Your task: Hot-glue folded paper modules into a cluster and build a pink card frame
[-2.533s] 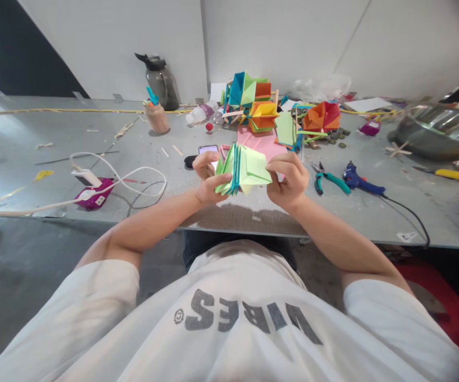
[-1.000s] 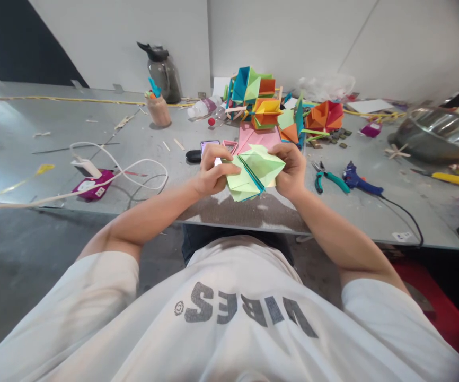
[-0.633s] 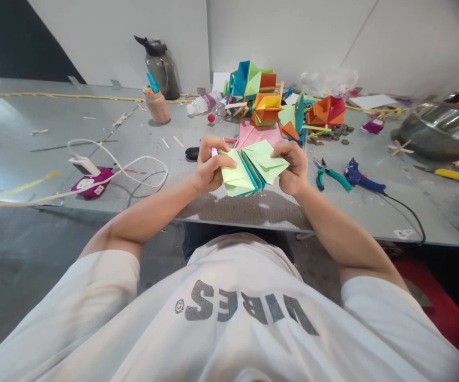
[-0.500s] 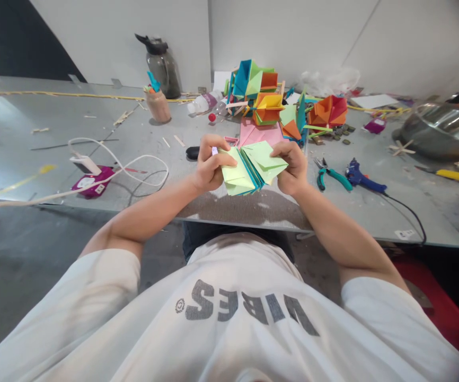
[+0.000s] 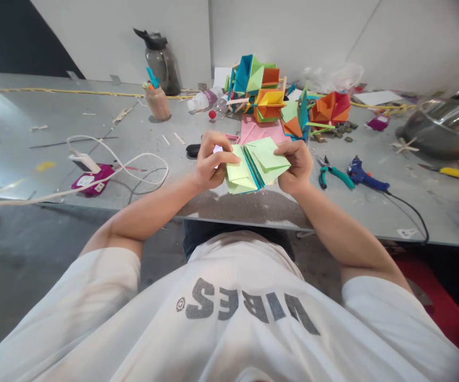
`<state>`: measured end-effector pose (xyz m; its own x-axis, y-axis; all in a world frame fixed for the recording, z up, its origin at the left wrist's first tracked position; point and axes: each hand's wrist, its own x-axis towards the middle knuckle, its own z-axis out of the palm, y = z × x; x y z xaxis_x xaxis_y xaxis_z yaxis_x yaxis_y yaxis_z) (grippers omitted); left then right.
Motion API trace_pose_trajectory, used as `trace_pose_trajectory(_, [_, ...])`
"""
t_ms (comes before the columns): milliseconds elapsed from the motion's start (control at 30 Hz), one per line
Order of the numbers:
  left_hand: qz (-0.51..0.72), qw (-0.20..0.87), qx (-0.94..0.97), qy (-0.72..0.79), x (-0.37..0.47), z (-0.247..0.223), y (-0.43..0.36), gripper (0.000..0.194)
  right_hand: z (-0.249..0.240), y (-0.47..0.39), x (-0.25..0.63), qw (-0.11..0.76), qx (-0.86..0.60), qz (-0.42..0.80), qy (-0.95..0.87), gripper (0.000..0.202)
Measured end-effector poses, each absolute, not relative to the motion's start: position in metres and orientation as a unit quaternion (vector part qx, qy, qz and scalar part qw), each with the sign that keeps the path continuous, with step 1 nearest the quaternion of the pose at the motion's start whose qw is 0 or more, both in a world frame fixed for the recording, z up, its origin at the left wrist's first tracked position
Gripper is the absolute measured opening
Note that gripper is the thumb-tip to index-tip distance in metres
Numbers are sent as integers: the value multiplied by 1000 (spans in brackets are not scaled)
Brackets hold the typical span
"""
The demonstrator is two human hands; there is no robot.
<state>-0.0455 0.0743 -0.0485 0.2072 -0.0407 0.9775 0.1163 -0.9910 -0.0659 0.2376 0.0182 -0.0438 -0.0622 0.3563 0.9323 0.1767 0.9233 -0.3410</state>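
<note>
A folded paper piece [image 5: 268, 157], light green outside with teal layers along its middle, is held up over the table's front edge. My left hand [image 5: 213, 162] pinches its left half between thumb and fingers. On the other side, my right hand [image 5: 296, 165] grips the right edge, thumb on top. The two halves lie spread like an open booklet. Behind it rests a pink paper sheet [image 5: 259, 130], partly covered. Farther back stands a stack of folded paper shapes [image 5: 255, 87] in teal, green, yellow and orange. A black object [image 5: 193, 151] lies by my left hand.
Right of my hands lie teal-handled pliers [image 5: 335, 175] and a blue glue gun [image 5: 367, 176] with its cord. A metal bowl [image 5: 432, 130] stands at far right. To the left are a magenta box [image 5: 94, 180] with a white cable, a jar [image 5: 158, 103] and a dark jug [image 5: 164, 66].
The folded paper has shifted slightly right and its halves lie flatter, with the teal layers pressed closer together. Both hands keep their grip.
</note>
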Motion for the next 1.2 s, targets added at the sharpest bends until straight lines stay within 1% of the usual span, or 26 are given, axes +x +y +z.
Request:
trace_pose_trajectory(100, [-617, 49, -783, -68, -46, -47, 71, 51, -49, 20, 234, 700, -187, 62, -687, 52])
trace_pose_trajectory(167, [-610, 43, -786, -91, -46, -47, 69, 55, -52, 21, 232, 716, -190, 68, -668, 54])
trace_pose_trajectory(300, [-619, 35, -780, -83, -45, -49, 68, 54, -52, 20, 228, 709, -228, 79, -662, 57])
trace_pose_trajectory(433, [-601, -12, -792, -110, -44, -49, 68, 58, -53, 15, 228, 697, -239, 107, -668, 52])
trace_pose_trajectory(500, [-593, -31, -796, -119, -43, -49, 68, 59, -54, 14, 228, 700, -234, 92, -668, 50])
trace_pose_trajectory(600, [-599, -24, -793, -105, -43, -46, 67, 57, -55, 13, 230, 701, -227, 55, -674, 44])
trace_pose_trajectory(733, [-618, -5, -785, -40, -41, -39, 64, 46, -53, 15, 233, 677, -219, 59, -700, 40])
trace_pose_trajectory(833, [-601, -17, -799, -9, -40, -35, 62, 45, -47, 15, 234, 649, -206, 67, -729, 39])
trace_pose_trajectory(967, [-566, -30, -824, -10, -41, -29, 58, 49, -35, 9, 233, 606, -174, 66, -774, 36])
trace_pose_trajectory(1067, [-552, -44, -833, -17, -43, -23, 56, 42, -26, 1, 233, 579, -169, 79, -794, 35])
trace_pose_trajectory(1133, [-542, -61, -838, -9, -44, -19, 55, 37, -21, -3, 232, 557, -165, 76, -811, 29])
trace_pose_trajectory(1200, [-523, -75, -849, -8, -45, -15, 55, 39, -19, -7, 231, 531, -161, 77, -828, 23])
